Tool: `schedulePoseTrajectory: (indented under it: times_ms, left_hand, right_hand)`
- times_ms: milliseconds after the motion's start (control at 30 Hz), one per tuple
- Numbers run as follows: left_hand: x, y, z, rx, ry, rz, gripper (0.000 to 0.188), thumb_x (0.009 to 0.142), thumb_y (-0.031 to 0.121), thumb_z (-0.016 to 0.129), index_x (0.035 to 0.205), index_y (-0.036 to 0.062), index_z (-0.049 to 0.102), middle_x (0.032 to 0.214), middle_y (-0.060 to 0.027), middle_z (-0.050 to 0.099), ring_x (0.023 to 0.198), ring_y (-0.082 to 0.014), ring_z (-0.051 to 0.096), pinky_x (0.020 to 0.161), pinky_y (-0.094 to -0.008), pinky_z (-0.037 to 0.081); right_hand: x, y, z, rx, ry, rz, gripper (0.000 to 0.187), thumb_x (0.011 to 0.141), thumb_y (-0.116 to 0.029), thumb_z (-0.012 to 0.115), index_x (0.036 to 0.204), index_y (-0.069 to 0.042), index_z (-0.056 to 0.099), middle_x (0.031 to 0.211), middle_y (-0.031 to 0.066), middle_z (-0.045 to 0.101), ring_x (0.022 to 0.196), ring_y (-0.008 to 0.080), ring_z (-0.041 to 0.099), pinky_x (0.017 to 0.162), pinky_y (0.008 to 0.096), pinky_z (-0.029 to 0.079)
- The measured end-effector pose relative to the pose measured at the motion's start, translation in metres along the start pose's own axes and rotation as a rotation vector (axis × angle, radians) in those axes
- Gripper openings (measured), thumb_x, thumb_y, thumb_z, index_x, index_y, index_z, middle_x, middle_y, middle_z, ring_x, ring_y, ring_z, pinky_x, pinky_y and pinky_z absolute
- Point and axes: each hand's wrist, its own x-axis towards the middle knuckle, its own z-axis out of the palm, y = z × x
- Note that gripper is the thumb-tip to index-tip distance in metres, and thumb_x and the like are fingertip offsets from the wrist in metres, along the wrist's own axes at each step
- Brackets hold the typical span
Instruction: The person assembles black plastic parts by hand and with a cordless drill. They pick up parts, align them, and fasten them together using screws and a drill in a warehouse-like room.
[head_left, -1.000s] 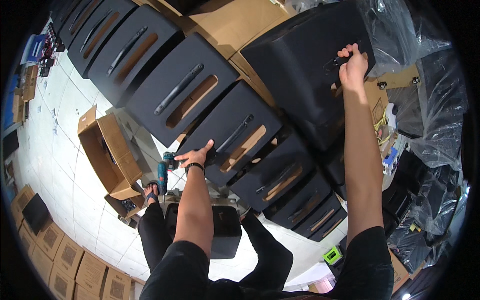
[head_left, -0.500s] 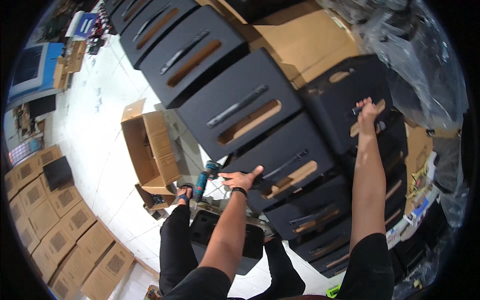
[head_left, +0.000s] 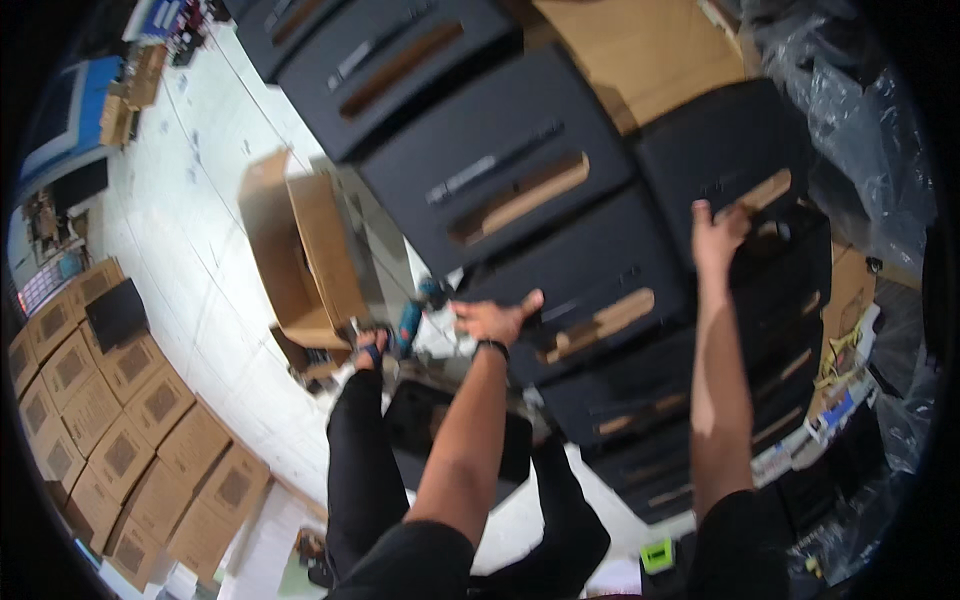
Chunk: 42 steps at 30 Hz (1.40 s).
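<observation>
Black cabinets stand in close rows, each with a handle strip and a long slot showing bare wood. My right hand (head_left: 718,238) is at the slot of the right-hand black cabinet (head_left: 700,150), its thumb up on the front and its other fingers hooked at the slot's left end, partly hidden. My left hand (head_left: 497,318) is spread, fingers apart and thumb out, against the edge of a nearer black cabinet (head_left: 590,265). Beside its fingertips is a teal and black power drill (head_left: 412,318). A black box with openings (head_left: 415,410) sits between my legs, partly behind my left forearm.
An open cardboard carton (head_left: 335,265) stands on the white floor left of the drill. Stacked brown cartons (head_left: 120,450) line the far left. Clear plastic sheeting (head_left: 860,140) hangs at the right, beside a large cardboard sheet (head_left: 650,60) behind the cabinets.
The right-hand cabinet has tilted, and its upper round opening no longer shows. My right hand has shifted from its handle strip to the slot's left end. My left hand stays spread; the view has shifted.
</observation>
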Motion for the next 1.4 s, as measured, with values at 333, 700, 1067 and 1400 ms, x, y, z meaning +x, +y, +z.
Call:
schedulePoseTrajectory:
  times_ms: [333, 700, 1067, 1400]
  left_hand:
    - [0.018, 0.005, 0.022, -0.043, -0.084, 0.072, 0.181, 0.053, 0.092, 0.082, 0.157, -0.0164, -0.02, 0.161, -0.0525, -0.014, 0.158, -0.059, 0.0, 0.13, -0.059, 0.016]
    - [0.027, -0.001, 0.026, 0.113, -0.344, 0.247, 0.154, 0.06, 0.091, 0.077, 0.16, -0.0079, 0.014, 0.167, -0.0276, 0.02, 0.157, -0.0386, 0.023, 0.13, -0.0447, 0.017]
    - [0.02, 0.013, 0.027, -0.153, -0.179, 0.014, 0.192, 0.046, 0.077, 0.096, 0.147, -0.0063, -0.045, 0.177, -0.0209, -0.002, 0.156, -0.0538, 0.019, 0.106, -0.0872, 0.03]
    - [0.06, -0.001, 0.025, -0.008, -0.463, 0.197, 0.159, 0.055, 0.064, 0.097, 0.165, 0.0192, -0.007, 0.176, -0.0077, 0.022, 0.161, -0.0413, 0.018, 0.121, -0.0758, 0.017]
  right_hand:
    - [-0.411, 0.056, -0.085, -0.409, -0.847, 0.649, 0.159, 0.063, -0.074, 0.091, 0.17, -0.007, -0.006, 0.173, 0.0337, -0.001, 0.159, 0.0552, 0.004, 0.127, 0.0646, 0.019]
    - [-0.468, 0.115, 0.003, -0.137, -0.919, 0.804, 0.18, 0.06, -0.085, 0.084, 0.149, 0.015, -0.036, 0.158, 0.045, -0.035, 0.152, 0.0565, -0.031, 0.128, 0.0659, 0.007]
    - [-0.444, 0.076, -0.012, -0.072, -0.544, 0.861, 0.151, 0.077, -0.06, 0.089, 0.164, 0.005, -0.016, 0.169, 0.0386, -0.012, 0.159, 0.0558, -0.01, 0.124, 0.0705, 0.016]
    - [-0.126, 0.011, -0.037, 0.192, 0.052, 0.358, 0.122, 0.08, -0.058, 0.086, 0.171, -0.024, 0.013, 0.17, 0.0377, 0.006, 0.151, 0.057, 0.033, 0.121, 0.0573, 0.038]
